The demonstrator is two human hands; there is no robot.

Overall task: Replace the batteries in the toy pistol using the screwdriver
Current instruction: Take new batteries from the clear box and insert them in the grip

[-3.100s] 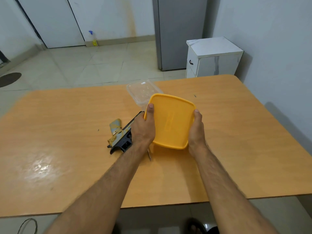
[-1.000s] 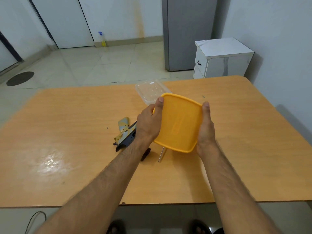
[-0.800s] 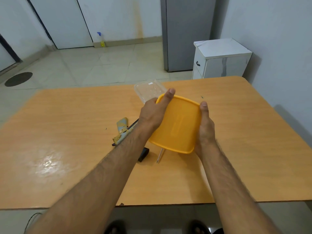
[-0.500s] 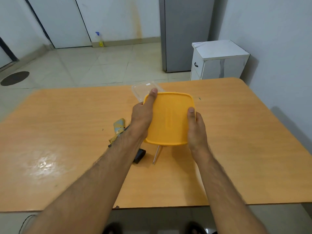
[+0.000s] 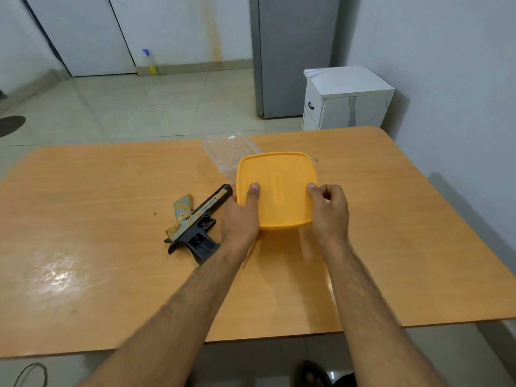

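I hold a square yellow lid [image 5: 276,188] above the wooden table [image 5: 97,247]. My left hand [image 5: 241,219] grips its left edge with the thumb on top. My right hand [image 5: 329,212] grips its right edge. The toy pistol [image 5: 196,223], black with a yellow-patterned slide and grip, lies on its side on the table just left of my left hand. A thin metal shaft, seemingly the screwdriver [image 5: 248,254], shows beside my left wrist; the rest of it is hidden.
A clear plastic container [image 5: 227,149] stands at the table's far edge, partly behind the lid. Past the table are a white cabinet [image 5: 346,99], a grey fridge [image 5: 293,54] and a tiled floor. The wall runs along the right.
My hands have slid down to the near corners of the lid, which now lies flatter. My left arm has shifted right, which uncovers most of the pistol.
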